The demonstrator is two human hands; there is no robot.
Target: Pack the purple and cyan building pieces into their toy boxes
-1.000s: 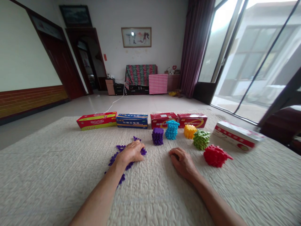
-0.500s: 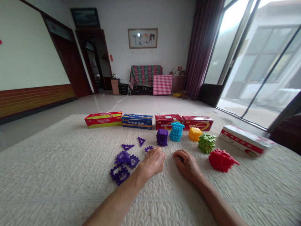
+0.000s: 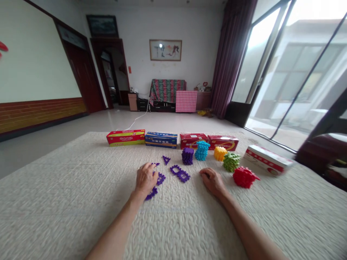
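Across the foreground spreads a pale quilted cover (image 3: 176, 231), its stitching raised in wavy, pebbled ridges. On the left, the left hand (image 3: 147, 177) lies palm down with fingers partly spread and bent over flat purple pieces (image 3: 161, 178), notched along their edges; whether it grips one cannot be told. To its right, the right hand (image 3: 211, 179) rests on the fabric, fingers curled loosely inward, its palm hidden.

Between the hands, two toothed purple plates (image 3: 184, 176) lie end to end, one an open ring, the other latticed. A little farther lies a small purple triangle (image 3: 164, 159) with cogged sides.

Beyond the right hand, knobbly plastic stacks run from near right to far centre: red (image 3: 244, 177), green (image 3: 231, 161), yellow (image 3: 220, 153), then a squat purple column (image 3: 187, 156) beside a taller blue one (image 3: 202, 150). Behind stand printed oblong cartons: red-and-yellow (image 3: 126, 138) at left, blue (image 3: 161, 140), two dark red (image 3: 193, 141), and a white-and-red one (image 3: 267, 160) angled at right. Farthest, smooth glossy floor (image 3: 162, 119) reaches a checked cloth (image 3: 186, 101).
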